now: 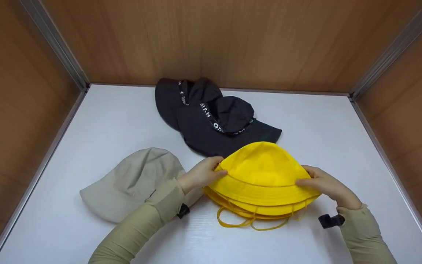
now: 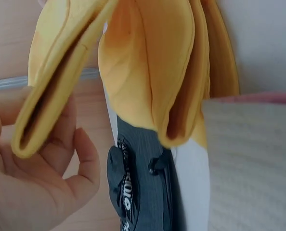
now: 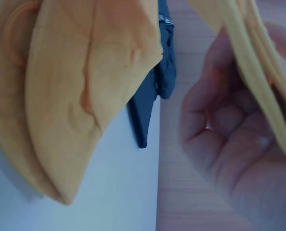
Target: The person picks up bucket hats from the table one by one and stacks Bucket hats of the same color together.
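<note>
Several yellow hats with thin yellow cords hang stacked at the centre right of the head view. My left hand pinches the left side of the top hat's brim, thumb in front. On the other side, my right hand pinches the brim's right edge. In the left wrist view, the folded brim lies between the thumb and fingers of my left hand. The right wrist view has my right hand around a brim edge, with lower yellow hats beside it.
Two dark caps with lettered bands overlap at the back middle of the white table. A beige hat lies at the left, partly behind my left forearm. Wooden panels with metal edges enclose the back and sides.
</note>
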Demonstrator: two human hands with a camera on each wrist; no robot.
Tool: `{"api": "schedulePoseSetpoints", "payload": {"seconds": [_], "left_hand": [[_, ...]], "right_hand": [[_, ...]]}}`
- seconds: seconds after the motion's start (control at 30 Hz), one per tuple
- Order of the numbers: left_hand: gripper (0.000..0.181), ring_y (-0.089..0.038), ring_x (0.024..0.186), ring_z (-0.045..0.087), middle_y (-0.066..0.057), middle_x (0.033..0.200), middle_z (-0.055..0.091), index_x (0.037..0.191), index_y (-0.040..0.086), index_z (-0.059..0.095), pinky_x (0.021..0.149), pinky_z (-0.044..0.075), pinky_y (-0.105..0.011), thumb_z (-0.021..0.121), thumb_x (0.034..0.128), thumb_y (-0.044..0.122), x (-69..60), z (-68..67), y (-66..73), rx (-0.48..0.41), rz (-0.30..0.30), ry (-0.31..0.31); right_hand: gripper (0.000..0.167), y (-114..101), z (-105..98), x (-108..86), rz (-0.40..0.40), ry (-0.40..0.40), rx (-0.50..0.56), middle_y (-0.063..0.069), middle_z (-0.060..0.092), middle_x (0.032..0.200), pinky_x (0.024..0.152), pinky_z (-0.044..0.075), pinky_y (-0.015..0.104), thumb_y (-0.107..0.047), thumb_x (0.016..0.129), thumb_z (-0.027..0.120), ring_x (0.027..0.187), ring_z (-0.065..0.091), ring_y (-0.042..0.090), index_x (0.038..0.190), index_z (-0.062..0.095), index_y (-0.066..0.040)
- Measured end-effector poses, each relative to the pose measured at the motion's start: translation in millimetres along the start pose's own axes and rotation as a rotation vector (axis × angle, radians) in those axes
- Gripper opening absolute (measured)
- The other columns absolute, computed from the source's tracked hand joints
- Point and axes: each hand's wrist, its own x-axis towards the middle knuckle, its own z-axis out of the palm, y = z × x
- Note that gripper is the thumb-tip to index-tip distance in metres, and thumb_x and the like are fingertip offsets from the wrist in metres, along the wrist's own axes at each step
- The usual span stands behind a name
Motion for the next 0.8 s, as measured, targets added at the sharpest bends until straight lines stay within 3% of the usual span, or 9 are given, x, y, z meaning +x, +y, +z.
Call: {"api": "schedulePoseSetpoints", "payload": {"seconds": [0.13,0.33,0.57,0.8], "left_hand": [[0.016,-0.017,0.083,0.052,-0.008,0.096,0.063,0.104,0.002,0.061,0.082,0.046,-0.036,0.057,0.0942,0.014,1.0,8.5,0.2,0.005,-0.044,-0.01],[0.026,-0.024,0.102,0.056,-0.013,0.113,0.063,0.116,0.0,0.06,0.096,0.044,-0.042,0.056,0.0947,0.014,7.9,18.8,-1.2,0.03,-0.127,-0.005],[0.03,-0.024,0.105,0.057,-0.013,0.116,0.063,0.12,0.002,0.059,0.096,0.045,-0.041,0.057,0.0945,0.018,13.0,23.0,-6.3,0.073,-0.201,0.02],[0.026,-0.021,0.096,0.056,-0.01,0.109,0.064,0.114,0.003,0.061,0.092,0.046,-0.039,0.06,0.093,0.019,7.6,17.7,0.6,0.03,-0.162,0.026]], "right_hand": [[0.046,4.5,0.8,6.7,0.054,0.011,-0.06,0.012,0.059,0.111,0.089,0.039,0.035,-0.021,0.09,0.058,0.095,0.051,0.02,0.128,0.051,0.004],[0.044,9.3,3.2,16.2,0.105,0.028,-0.112,0.013,0.059,0.117,0.091,0.037,0.038,-0.025,0.091,0.059,0.1,0.049,0.021,0.126,0.054,0.002],[0.049,17.4,8.7,24.0,0.156,0.035,-0.091,0.009,0.058,0.108,0.088,0.036,0.037,-0.038,0.095,0.053,0.096,0.048,0.021,0.124,0.053,0.001],[0.054,19.0,9.3,21.4,0.17,0.043,-0.097,0.013,0.057,0.115,0.092,0.036,0.041,-0.042,0.094,0.053,0.102,0.048,0.025,0.128,0.052,0.001]]}}
